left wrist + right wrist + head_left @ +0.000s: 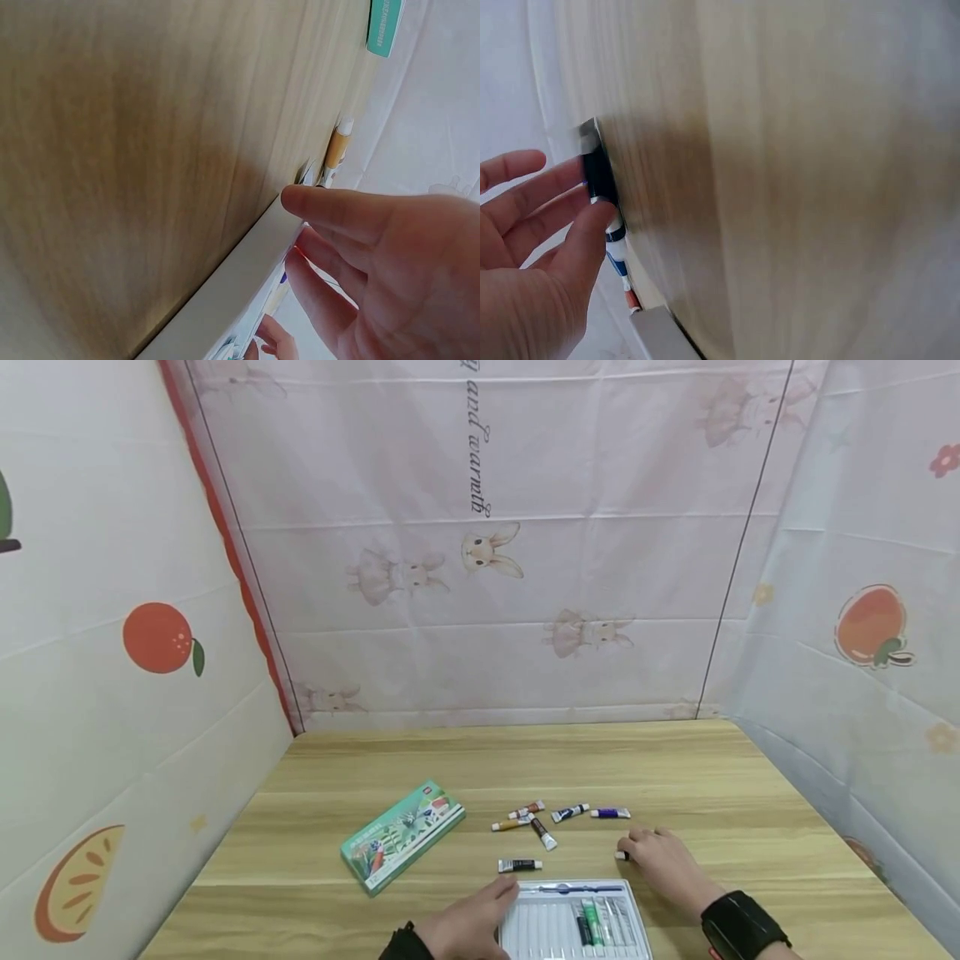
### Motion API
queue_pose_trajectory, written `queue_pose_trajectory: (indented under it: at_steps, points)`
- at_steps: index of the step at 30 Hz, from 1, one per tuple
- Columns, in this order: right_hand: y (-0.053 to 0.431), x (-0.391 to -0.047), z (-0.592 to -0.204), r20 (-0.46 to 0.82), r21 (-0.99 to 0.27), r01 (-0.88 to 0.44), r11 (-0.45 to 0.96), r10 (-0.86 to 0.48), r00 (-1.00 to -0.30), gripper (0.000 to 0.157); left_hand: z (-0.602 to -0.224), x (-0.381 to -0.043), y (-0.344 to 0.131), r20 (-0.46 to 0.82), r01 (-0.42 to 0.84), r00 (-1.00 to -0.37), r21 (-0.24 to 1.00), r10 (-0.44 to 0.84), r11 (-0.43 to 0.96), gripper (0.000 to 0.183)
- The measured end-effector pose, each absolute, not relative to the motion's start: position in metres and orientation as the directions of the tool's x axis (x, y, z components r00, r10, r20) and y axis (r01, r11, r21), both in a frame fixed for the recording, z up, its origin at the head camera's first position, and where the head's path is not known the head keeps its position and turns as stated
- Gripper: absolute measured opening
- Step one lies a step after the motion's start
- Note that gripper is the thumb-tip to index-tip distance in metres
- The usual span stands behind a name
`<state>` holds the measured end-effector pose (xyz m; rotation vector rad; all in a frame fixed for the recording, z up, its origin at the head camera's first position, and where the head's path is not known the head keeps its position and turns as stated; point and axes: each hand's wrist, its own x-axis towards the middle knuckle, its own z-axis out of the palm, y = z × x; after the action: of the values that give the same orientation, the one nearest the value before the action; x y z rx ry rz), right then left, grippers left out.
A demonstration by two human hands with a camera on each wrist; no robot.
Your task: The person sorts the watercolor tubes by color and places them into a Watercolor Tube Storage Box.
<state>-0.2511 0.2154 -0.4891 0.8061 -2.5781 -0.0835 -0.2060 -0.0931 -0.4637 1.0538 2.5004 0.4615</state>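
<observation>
Right hand [663, 864], right of centre at lower frame: thumb and fingertips pinched on one dark paint tube [598, 176], with one finger standing clear at left in the right wrist view. Left hand [468, 922], bottom centre: digits spread and slightly bent, touching the upper left corner of a white ribbed plastic tray [532, 931]; whether they clamp its rim, cannot tell. Tray, bottom centre: thin paintbrush [570, 889] along the top; green tube [592, 922] among others in the right-hand slots. Loose tubes above it, centre of frame: one black [519, 865], one ochre [510, 825], one red-brown [525, 811], one dark brown [542, 832], one navy [571, 813], one purple [611, 813]. Green illustrated box [403, 837], left of centre, lying diagonally on the wood-grain table [300, 827].
</observation>
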Motion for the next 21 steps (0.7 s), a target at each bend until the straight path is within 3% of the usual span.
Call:
queue_pose_trajectory:
  at_steps: [9,21]
  points:
    - [0.2154,-0.248,-0.4887,0.375,0.115,-0.514,0.85,-0.517,-0.77,0.016,-0.4625,-0.2055,-0.0921,-0.225,0.598,-0.653,0.433,0.723,0.675,0.087]
    - [0.2084,-0.2475,-0.487,0.437,0.096,-0.587,0.804,-0.564,-0.701,0.017,-0.4613,-0.2044,-0.0944,-0.219,0.613,-0.635,0.44,0.74,0.656,0.084]
